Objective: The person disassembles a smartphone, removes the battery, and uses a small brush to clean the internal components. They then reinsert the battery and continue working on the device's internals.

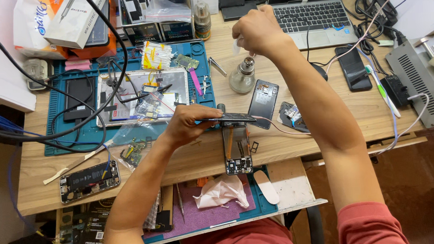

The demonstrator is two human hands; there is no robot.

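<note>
Holding a thin dark phone screen panel (234, 118) pinched edge-on, left hand (190, 124) grip closed; opened phone body with bare circuit board (237, 150) lies below; right hand (256, 31) pinches a small white swab above a round glass liquid bottle (242, 77). Disassembly done, cleaning apparently underway.

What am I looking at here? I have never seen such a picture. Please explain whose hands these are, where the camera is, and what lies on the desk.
The one picture comes from a camera worn on a person's head, looking down at their own two bare hands. There is no machine.

The left hand holds a thin dark phone part flat, over an opened phone lying on the wooden desk. The right hand is raised above a small glass bottle and pinches something small and pale; what it is cannot be told.

Around them lie a blue mat with a tablet taken apart, another opened phone at the left, a laptop, a black phone and many cables. A lower shelf holds a crumpled tissue.
</note>
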